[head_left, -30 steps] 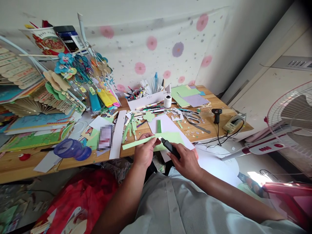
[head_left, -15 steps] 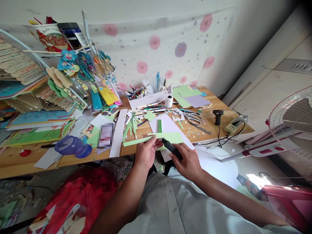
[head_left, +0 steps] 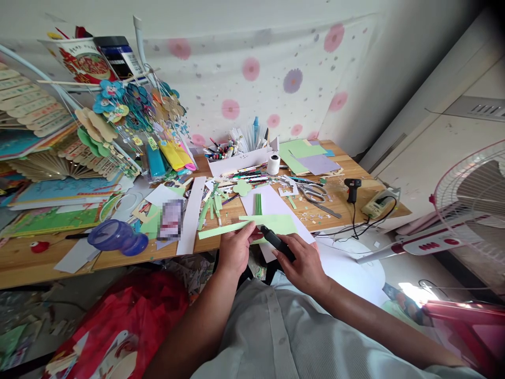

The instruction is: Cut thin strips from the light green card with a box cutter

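My left hand (head_left: 235, 248) pinches a light green paper sheet (head_left: 276, 223) at the near edge of the wooden table (head_left: 347, 202); a long strip of that green paper (head_left: 221, 230) sticks out to the left. My right hand (head_left: 303, 262) grips a black craft knife (head_left: 276, 241), whose tip meets the green paper beside my left fingers. A white sheet (head_left: 272, 200) lies under the green paper. Several thin dark green strips (head_left: 258, 204) rest on the white sheet just beyond.
Scissors (head_left: 313, 192), a black glue gun (head_left: 352, 187) with its cable, a white thread roll (head_left: 273, 164), a box of pens (head_left: 236, 157), a purple cup (head_left: 116, 237) and paper scraps cover the table. Paper ornaments (head_left: 118, 116) hang at left. A fan (head_left: 473, 210) stands at right.
The view shifted slightly. My hands stayed at the table's near edge, and the knife tip moved a little along the green paper toward my left fingers.
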`<state>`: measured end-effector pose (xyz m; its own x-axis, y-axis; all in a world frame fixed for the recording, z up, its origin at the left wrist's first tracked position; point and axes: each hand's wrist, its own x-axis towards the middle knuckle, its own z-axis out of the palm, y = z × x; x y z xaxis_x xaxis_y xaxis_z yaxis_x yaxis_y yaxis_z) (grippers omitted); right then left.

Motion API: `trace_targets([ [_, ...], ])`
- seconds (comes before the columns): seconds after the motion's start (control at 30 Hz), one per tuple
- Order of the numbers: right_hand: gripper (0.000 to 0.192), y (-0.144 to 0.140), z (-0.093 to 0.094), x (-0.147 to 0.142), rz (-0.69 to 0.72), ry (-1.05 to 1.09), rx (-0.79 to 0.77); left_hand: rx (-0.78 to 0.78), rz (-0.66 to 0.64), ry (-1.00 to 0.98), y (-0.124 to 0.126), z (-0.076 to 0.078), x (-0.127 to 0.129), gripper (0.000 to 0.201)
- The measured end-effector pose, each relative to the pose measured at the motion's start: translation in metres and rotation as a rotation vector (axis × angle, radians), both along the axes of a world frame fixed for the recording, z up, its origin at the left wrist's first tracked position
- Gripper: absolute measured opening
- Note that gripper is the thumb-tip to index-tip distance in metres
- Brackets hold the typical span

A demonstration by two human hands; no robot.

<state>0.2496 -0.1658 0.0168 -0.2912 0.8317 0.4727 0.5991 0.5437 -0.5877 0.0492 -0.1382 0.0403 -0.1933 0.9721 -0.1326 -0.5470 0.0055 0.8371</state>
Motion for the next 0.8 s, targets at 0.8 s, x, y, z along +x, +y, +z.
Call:
trace_targets([
  [0.8, 0.030, -0.0006, -0.0056, 0.0087, -0.029, -0.004, -0.016, 0.024, -0.006, 0.066, -0.0031, 0.0018, 0.0007, 0.036],
])
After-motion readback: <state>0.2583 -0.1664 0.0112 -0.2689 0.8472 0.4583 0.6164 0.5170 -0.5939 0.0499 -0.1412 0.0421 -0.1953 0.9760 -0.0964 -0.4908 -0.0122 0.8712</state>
